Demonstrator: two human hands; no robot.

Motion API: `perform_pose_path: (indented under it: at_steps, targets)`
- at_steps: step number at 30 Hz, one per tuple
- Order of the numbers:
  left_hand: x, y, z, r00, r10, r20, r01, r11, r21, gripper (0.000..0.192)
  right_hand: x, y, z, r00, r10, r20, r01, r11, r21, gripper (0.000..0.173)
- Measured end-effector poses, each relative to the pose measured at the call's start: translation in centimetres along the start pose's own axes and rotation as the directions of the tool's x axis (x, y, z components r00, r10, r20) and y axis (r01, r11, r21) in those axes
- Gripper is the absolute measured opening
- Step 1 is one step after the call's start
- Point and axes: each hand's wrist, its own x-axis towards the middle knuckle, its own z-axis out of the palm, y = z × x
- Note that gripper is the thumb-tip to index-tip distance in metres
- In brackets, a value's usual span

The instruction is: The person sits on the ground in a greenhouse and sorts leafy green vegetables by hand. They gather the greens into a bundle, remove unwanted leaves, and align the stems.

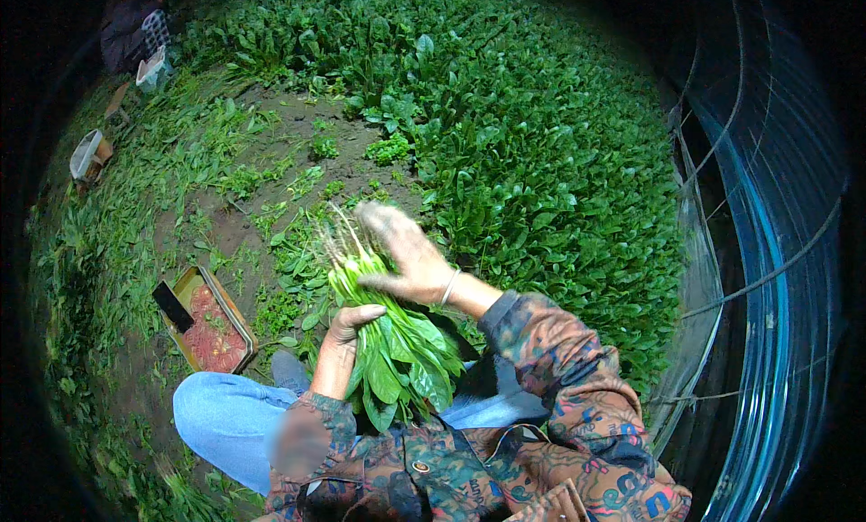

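Note:
A bunch of leafy greens, likely spinach (399, 359), lies across my lap with its pale roots pointing away from me and its leaves toward my body. My left hand (352, 326) grips the stems from the left side, thumb on top. Over the root end, my right hand (406, 258) is spread and blurred, its fingers apart. The thumb of that hand lies against or just above the stems; I cannot tell which. A pale band (449, 286) circles my right wrist.
Left of my knee is a shallow box (237, 346) with reddish contents and a dark flat object (172, 307) at its edge. Dense greens (541, 170) grow ahead and right. Plastic sheeting (758, 285) with ropes borders the right. A person (125, 31) is far left, near white-topped containers (86, 153).

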Motion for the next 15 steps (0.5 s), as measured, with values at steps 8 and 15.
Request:
perform_pose_path:
  at_steps: [8, 15]
  targets:
    - [0.3, 4.0, -3.1, 0.794, 0.586, -0.159, -0.607, 0.761, -0.228, 0.055, -1.8, 16.9, 2.4, 0.637, 0.596, 0.489, -0.276, 0.768, -0.578, 0.020]
    - [0.1, 4.4, -6.4, 0.805, 0.566, -0.179, -0.587, 0.804, -0.096, 0.049, -10.1, 27.1, 13.4, 0.565, 0.539, 0.625, -0.113, 0.801, -0.588, 0.020]
